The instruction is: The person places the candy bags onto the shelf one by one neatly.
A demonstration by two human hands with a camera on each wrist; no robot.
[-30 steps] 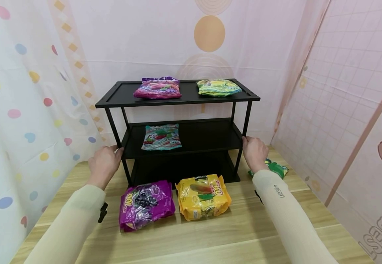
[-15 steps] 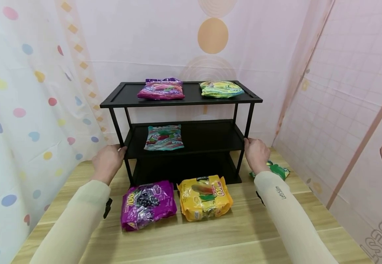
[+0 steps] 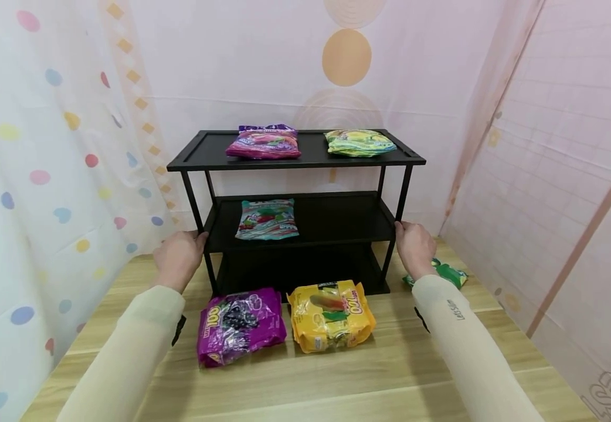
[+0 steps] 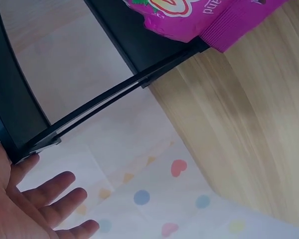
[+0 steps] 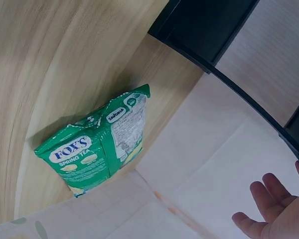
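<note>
A black three-tier rack (image 3: 348, 220) stands on the wooden table. My left hand (image 3: 180, 258) holds its left front post at middle-shelf height, thumb and index finger on it; in the left wrist view the other fingers are spread. On the opposite side my right hand (image 3: 415, 249) grips the right front post at about the same height, its other fingers loose in the right wrist view. Two candy bags, one pink-purple (image 3: 265, 143) and one yellow-green (image 3: 360, 143), lie on the top shelf. A teal candy bag (image 3: 267, 220) is at the middle shelf's left.
Before the rack lie a purple candy bag (image 3: 242, 325) and a yellow mango candy bag (image 3: 332, 316). To the right, partly behind the right forearm in the head view, lies a green Fox's bag (image 5: 97, 142). Patterned curtains (image 3: 263, 64) enclose the table's back and sides.
The whole head view has shifted slightly, so everything appears a little further right. Both hands stay on the rack's posts, and no bag has visibly moved on the shelves or table.
</note>
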